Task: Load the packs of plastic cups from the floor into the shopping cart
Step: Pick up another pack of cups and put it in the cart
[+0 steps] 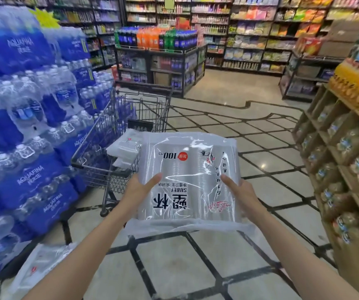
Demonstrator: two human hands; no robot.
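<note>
I hold a clear pack of plastic cups (188,169) flat in front of me, above the floor. My left hand (138,190) grips its near left edge and my right hand (240,195) grips its near right edge, thumbs on top. The wire shopping cart (100,135) stands just ahead and left of the pack. Inside the cart lie other clear packs (124,146). Another pack of cups (42,265) lies on the floor at the lower left, beside my left forearm.
A tall stack of blue water bottle packs (29,126) fills the left side, touching the cart. Wooden shelving with bottled goods (343,161) lines the right. A drinks display (159,50) stands beyond the cart. Tiled floor (250,135) stretches ahead.
</note>
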